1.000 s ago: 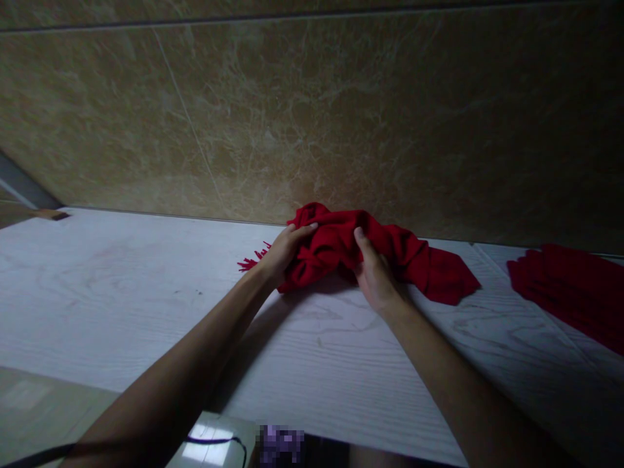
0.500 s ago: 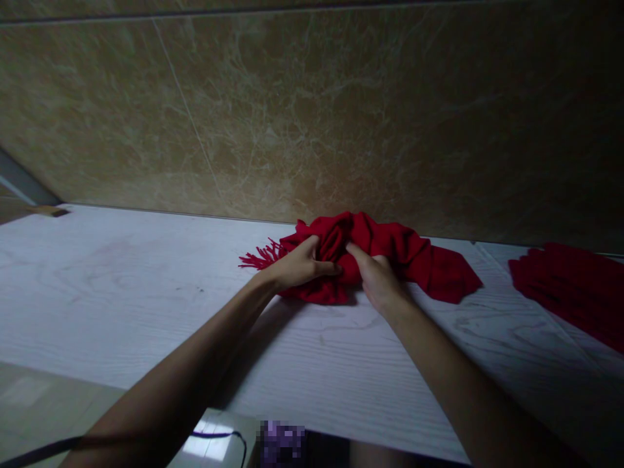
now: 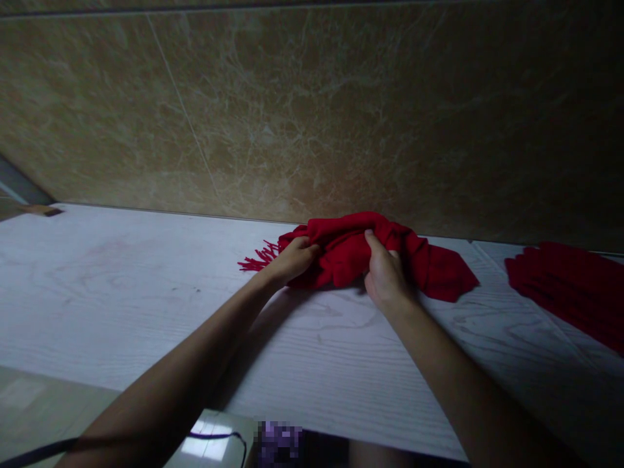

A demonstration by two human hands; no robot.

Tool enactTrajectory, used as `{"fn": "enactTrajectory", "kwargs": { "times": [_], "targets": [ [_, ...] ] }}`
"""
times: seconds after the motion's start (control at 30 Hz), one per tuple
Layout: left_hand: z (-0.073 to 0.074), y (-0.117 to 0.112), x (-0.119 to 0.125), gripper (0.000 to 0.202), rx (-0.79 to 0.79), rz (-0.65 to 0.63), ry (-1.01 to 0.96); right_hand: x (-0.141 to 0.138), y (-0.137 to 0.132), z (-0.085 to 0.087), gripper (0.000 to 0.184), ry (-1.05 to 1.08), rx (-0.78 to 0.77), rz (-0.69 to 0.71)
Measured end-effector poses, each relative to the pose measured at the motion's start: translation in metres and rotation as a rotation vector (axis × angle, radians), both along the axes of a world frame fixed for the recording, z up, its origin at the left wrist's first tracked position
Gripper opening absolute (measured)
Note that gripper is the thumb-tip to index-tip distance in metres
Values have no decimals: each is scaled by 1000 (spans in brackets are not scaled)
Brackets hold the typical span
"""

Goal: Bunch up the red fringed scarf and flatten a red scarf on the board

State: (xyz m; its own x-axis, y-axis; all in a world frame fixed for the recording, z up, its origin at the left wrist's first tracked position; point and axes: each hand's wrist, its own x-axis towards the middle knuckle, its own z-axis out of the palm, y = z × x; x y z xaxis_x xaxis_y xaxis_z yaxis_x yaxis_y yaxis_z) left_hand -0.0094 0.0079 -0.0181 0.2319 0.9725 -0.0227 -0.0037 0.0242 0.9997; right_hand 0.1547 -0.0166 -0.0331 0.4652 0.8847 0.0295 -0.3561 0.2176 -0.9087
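The red scarf (image 3: pixel 344 260) lies bunched on the white table (image 3: pixel 121 292), at its far side, close under the marble wall (image 3: pixel 292 117). Whether the back folds touch the wall, I cannot tell.

The left hand (image 3: pixel 292 260) grips the left part of the bundle, with the fingers curled into the cloth. The right hand (image 3: pixel 385 276) grasps the middle of the bundle, its fingers closed around a raised fold and the back of the hand toward the camera. The two hands are near each other, with a short stretch of cloth between them.

The fringe (image 3: pixel 257 257) of the scarf sticks out to the left of the left hand and lies flat on the table. To the right of the right hand, one flat end of the scarf spreads on the table and finishes in a pointed corner.

Behind the scarf the wall closes the way. To the left of the fringe there is a wide bare table surface, up to the far left corner, where a small wooden piece (image 3: pixel 41 210) lies. Toward the person, the table is also bare between the bundle and the near edge; only the two forearms cross it.

On the right, a second red cloth (image 3: pixel 570 286) lies flat, apart from the scarf, with a strip of bare table between them. Below the near edge, a pale shiny object (image 3: pixel 202 450) shows.
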Motion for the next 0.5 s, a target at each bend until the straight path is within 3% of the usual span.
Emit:
{"fn": "enactTrajectory", "kwargs": {
  "times": [0.1,0.17,0.33,0.5],
  "targets": [
    [4,2,3,3,-4,39,-146,-4,-2,3,28,70,-32,18],
    [9,-1,4,6,-42,17,-274,-5,-4,5,27,81,-36,67],
    [17,-14,6,14,-188,-274,-339,-8,-6,12,15,137,-120,71],
    [21,-22,4,26,-131,-412,-303,-6,-4,14,15,151,-136,69]
  ]
}}
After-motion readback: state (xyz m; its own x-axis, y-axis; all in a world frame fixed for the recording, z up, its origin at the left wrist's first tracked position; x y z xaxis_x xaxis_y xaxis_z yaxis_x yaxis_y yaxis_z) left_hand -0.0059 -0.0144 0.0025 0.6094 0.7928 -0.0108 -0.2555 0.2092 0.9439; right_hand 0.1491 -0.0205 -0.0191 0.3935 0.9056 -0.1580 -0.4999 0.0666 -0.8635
